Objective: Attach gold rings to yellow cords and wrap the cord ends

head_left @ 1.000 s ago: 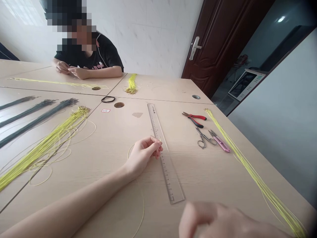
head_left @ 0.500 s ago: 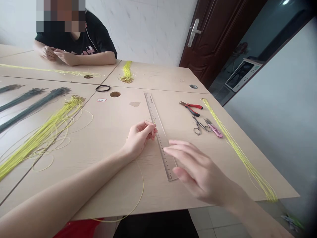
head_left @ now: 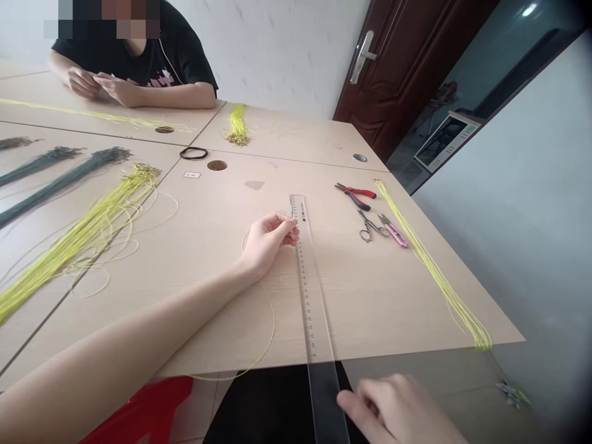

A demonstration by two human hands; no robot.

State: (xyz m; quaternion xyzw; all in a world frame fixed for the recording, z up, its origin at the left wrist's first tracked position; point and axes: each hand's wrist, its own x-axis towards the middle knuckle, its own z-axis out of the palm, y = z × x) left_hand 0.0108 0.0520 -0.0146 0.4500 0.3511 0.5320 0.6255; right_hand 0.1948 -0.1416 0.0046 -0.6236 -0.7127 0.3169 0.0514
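Your left hand is at mid-frame, fingers curled in and pinched together on the end of a thin yellow cord, right at the top end of the ruler. The tip is tiny and partly hidden by your fingers. The cord drops from the hand in a loose loop across the tabletop, then runs down toward the table's near edge at lower center.

Your right hand is at the bottom of the frame, past the near table edge, and isn't gripping anything that shows. Its fingers are released and loosely extended, right by the lower end of the clear plastic ruler. Can't tell if they actually touch it. The ruler lies lengthwise on the light wood-grain table, its lower end sticking out past the edge.

To the right of the ruler: red-handled pliers, steel scissors, and pink thread snips lying just beside the scissors. Further right, a long yellow cord bundle runs toward the near table corner.

At left, a big yellow cord bundle lies beside dark gray cord bundles. Up top, a black elastic ring sits near a small yellow bundle with gold ends. A co-worker sits at upper left, hands together over the table.
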